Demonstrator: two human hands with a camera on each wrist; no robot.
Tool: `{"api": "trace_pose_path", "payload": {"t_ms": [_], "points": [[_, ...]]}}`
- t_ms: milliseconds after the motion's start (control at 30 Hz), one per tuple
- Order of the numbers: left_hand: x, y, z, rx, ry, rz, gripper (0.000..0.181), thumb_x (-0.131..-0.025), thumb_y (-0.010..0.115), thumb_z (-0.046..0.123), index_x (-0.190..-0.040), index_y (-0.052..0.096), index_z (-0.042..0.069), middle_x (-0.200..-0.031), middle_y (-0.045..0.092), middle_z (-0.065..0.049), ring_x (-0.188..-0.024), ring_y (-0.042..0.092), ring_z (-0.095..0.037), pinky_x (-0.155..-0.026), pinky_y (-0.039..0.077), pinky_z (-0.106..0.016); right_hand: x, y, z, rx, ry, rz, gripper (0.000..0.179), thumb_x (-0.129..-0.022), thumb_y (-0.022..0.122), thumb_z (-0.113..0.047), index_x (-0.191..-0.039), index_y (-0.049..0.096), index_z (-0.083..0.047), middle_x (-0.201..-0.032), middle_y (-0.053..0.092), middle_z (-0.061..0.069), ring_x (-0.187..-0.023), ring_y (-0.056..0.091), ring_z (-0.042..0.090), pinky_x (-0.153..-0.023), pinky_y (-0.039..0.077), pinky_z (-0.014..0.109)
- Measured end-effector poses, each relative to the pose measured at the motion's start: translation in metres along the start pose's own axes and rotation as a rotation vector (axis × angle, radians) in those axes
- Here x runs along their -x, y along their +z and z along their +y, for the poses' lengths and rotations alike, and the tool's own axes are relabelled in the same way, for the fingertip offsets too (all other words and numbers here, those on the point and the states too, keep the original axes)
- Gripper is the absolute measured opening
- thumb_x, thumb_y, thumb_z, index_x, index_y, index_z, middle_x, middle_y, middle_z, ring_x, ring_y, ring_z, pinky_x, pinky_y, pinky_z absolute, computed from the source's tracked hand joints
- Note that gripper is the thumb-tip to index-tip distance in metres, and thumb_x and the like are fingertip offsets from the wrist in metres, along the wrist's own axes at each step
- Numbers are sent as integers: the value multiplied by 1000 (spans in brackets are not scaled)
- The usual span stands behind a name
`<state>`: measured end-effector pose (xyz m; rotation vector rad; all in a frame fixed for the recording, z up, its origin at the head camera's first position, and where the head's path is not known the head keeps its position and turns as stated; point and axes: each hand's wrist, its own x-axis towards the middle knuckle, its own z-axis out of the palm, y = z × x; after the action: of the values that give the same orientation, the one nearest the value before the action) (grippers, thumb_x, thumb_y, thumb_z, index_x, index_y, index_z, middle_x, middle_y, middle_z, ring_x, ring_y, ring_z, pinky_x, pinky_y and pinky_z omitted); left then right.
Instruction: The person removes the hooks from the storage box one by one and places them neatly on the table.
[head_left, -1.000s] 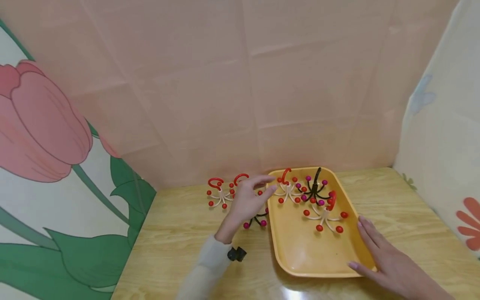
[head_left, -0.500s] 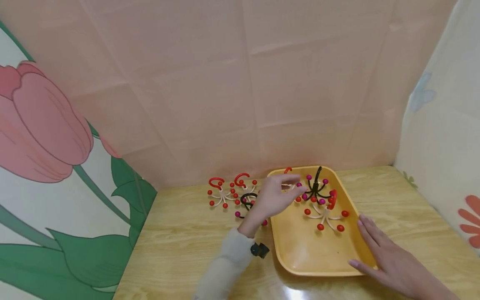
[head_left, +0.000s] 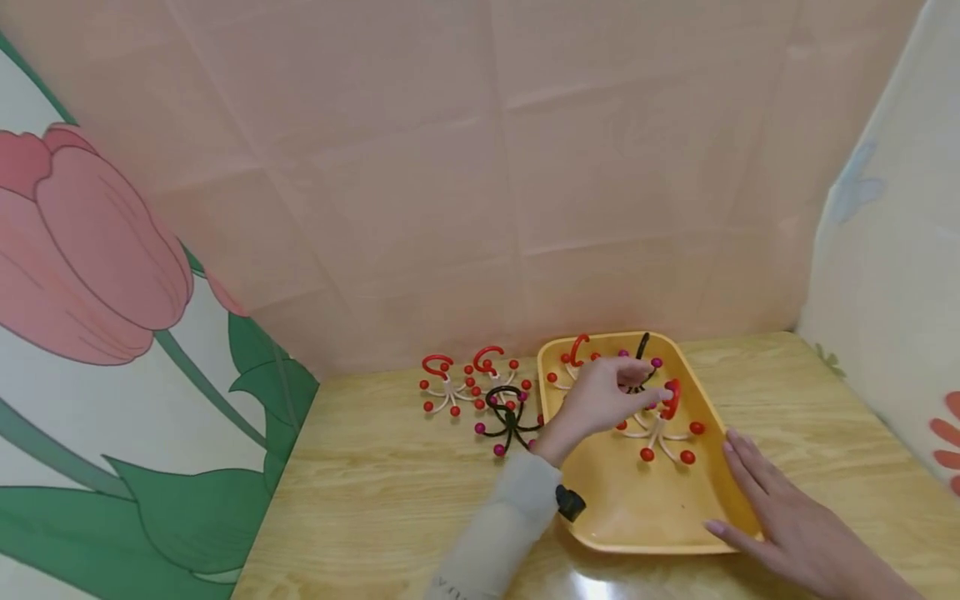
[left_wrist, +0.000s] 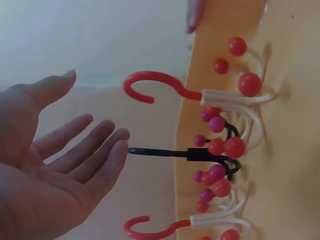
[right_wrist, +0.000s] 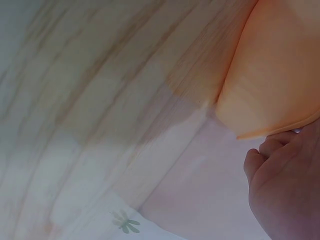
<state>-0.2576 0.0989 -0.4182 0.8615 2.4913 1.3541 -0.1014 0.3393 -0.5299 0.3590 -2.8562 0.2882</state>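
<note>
My left hand (head_left: 603, 398) is over the yellow tray (head_left: 637, 512), thumb and fingers spread apart with nothing between them. In the left wrist view its fingertips are close to the hook of a black multi-arm hanger (left_wrist: 200, 154) with magenta ball tips. A white multi-arm hanger (head_left: 658, 433) with a red hook and red ball tips stands just beyond the thumb. Another red-hooked white hanger (left_wrist: 205, 220) is at the back of the tray, partly covered by the hand in the head view. My right hand (head_left: 795, 521) rests with extended fingers along the tray's right rim.
Left of the tray, two red-hooked white hangers (head_left: 448, 389) and a black one (head_left: 511, 422) stand close together on the wooden table (head_left: 360, 500). A pink cloth backdrop (head_left: 420, 208) rises behind the table, with flower-printed sheets (head_left: 892, 275) at both sides.
My left hand has moved right, from above the hangers on the table to over the tray near the red-hooked and black hangers. The right hand has stayed at the rim.
</note>
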Motion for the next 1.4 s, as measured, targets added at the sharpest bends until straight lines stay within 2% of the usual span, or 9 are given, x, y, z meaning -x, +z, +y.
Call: {"api": "trace_pose_path", "payload": {"t_ms": [200, 233, 300, 333, 433, 533, 667, 1100, 1400], "points": [[-7, 14, -4, 20, -67, -12, 47, -77, 81, 47, -119, 69, 28, -107, 70, 17, -97, 64, 0, -79, 53, -14, -1, 3, 0, -15, -15, 14, 103, -83, 71, -55, -158, 16, -11, -168, 9, 9, -146, -12, -9, -100, -16, -4], [-8, 16, -4, 26, -76, -17, 48, -76, 82, 46, -118, 69, 28, -104, 70, 18, -95, 64, 0, -78, 53, -14, -1, 2, 0, -15, -5, 0, 103, -84, 70, -55, -158, 15, -11, -168, 8, 9, -147, -11, -8, -111, -8, 1], [-10, 22, -5, 42, -94, -27, 49, -74, 85, 43, -118, 70, 28, -101, 69, 17, -95, 64, -1, -77, 52, -15, -1, 3, 0, -18, 20, -38, 102, -86, 68, -57, -159, 12, -11, -168, 4, 9, -151, -9, 2, -123, 18, 20], [-11, 24, -5, 38, -104, -34, 49, -73, 86, 42, -118, 69, 29, -100, 68, 18, -95, 64, -1, -77, 52, -15, -1, 3, 0, -18, 33, -57, 102, -86, 66, -58, -159, 11, -12, -168, 3, 9, -153, -6, 8, -121, 31, 32], [-15, 30, -5, 24, -109, -35, 48, -74, 86, 39, -118, 69, 29, -100, 68, 17, -94, 64, -1, -77, 52, -14, -2, 2, 0, -24, 74, -122, 102, -89, 61, -60, -159, 6, -13, -168, -5, 8, -154, 11, 32, -92, 48, 64], [-17, 32, -6, 13, -103, -25, 45, -77, 84, 35, -119, 69, 27, -100, 71, 15, -89, 63, 2, -76, 52, -14, -3, 2, -1, -43, 77, -122, 102, -89, 62, -60, -159, 6, -13, -168, -5, 7, -144, 32, 44, -90, 49, 63], [-17, 34, -8, 21, -107, -14, 38, -81, 82, 33, -116, 70, 28, -98, 71, 14, -82, 60, 6, -74, 52, -13, -3, 3, -1, -54, 74, -109, 101, -88, 64, -58, -159, 7, -12, -168, -4, 7, -137, 41, 46, -88, 49, 63], [-19, 45, -18, -75, -90, 1, 33, -85, 78, 33, -116, 72, 23, -101, 73, 10, -84, 61, 5, -72, 50, -12, -2, 0, 0, -73, 60, -94, 101, -89, 65, -55, -159, 5, -13, -168, -1, 9, -142, 35, 45, -91, 46, 65], [-19, 49, -24, -53, -144, 49, 24, -91, 71, 20, -115, 74, 23, -100, 76, 10, -80, 65, 6, -64, 50, -11, -3, 4, 1, -106, 80, -123, 101, -90, 63, -56, -159, 3, -14, -168, -5, 9, -136, 39, 51, -89, 46, 68]]}}
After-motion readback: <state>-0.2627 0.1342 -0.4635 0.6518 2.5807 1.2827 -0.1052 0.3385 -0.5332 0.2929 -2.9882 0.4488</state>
